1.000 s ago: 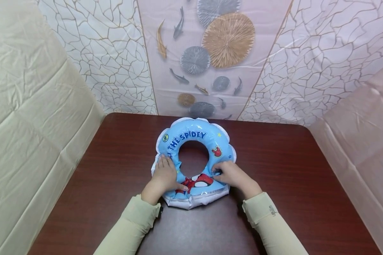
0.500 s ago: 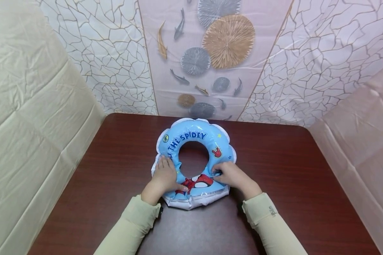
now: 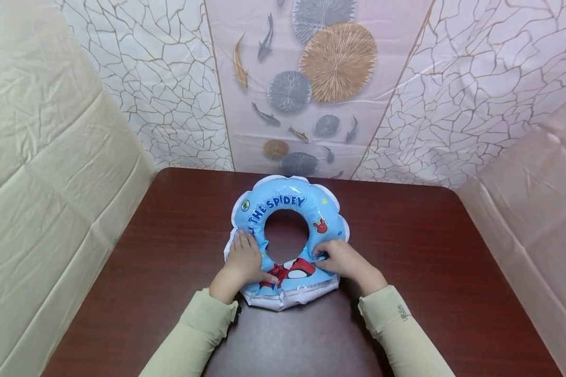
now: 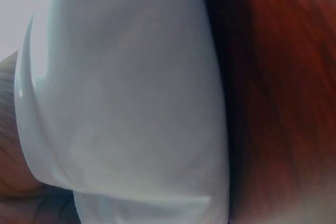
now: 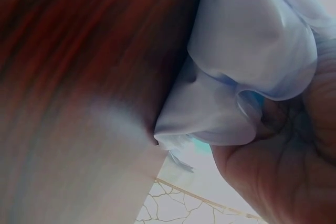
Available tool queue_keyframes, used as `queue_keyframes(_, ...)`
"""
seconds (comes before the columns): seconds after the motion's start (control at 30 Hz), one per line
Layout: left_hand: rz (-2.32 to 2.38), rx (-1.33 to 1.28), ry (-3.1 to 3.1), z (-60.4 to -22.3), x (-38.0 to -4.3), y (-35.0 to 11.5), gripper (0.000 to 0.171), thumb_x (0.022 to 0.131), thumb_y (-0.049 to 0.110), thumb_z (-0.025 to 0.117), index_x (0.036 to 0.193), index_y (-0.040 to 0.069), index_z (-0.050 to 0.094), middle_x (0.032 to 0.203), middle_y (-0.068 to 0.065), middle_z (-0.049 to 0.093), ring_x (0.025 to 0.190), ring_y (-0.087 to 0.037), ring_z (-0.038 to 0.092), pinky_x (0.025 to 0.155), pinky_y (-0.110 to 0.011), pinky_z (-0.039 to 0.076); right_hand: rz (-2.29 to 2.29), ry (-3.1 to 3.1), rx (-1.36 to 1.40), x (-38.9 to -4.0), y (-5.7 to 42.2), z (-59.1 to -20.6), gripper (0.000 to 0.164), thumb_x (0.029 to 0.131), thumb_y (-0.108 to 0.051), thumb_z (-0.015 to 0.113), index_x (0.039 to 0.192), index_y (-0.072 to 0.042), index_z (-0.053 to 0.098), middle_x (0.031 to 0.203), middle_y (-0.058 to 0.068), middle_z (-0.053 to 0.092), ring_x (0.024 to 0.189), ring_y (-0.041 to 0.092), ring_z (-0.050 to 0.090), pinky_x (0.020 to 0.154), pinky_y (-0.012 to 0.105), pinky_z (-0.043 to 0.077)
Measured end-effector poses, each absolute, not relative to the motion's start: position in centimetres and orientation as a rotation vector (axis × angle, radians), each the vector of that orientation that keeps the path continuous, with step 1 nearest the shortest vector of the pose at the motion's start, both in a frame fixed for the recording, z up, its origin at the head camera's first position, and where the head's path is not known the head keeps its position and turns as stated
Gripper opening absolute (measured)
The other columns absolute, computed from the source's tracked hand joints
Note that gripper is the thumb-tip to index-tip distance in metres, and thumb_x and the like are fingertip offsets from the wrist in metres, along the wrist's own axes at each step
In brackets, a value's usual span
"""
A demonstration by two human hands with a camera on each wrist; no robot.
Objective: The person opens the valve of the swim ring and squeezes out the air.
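Inflatable ring (image 3: 316,209) lies mid-width on the table (image 3: 429,262) near its far edge; the left hand (image 3: 243,260), fingers straight, should steady it evenly while the right hand (image 3: 343,258) pinches it without tugging.

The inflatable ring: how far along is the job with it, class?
Done: the inflatable ring is laid on the table, its far side rounded.
In hand: the left hand rests on its left side; the right hand pinches the creased right side.
Left: probably more work at the wrinkled near edge; whether air goes in or out is unclear.
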State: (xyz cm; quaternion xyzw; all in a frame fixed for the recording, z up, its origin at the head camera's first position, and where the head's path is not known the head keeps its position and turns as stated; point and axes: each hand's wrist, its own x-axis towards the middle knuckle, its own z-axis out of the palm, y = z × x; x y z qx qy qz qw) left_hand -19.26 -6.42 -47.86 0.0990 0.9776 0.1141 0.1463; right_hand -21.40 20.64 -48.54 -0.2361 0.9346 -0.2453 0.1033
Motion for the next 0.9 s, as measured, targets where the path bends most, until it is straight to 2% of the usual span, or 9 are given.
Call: queue_keyframes(0.9, 0.321, 0.293, 2.806, -47.72, -19.33, -6.36, 0.134, 0.069, 0.066, 0.082, 0.152, -0.017, 0.017, 0.159, -0.036, 0.014, 0.148, -0.051, 0.014, 0.119, -0.056, 0.020, -0.744, 2.719, -0.686, -21.55, 20.89, -48.57, 0.009, 0.088, -0.014, 0.079, 0.095, -0.012, 0.074, 0.084, -0.005, 0.066, 0.077, 0.014, 0.059, 0.074, 0.030, 0.055)
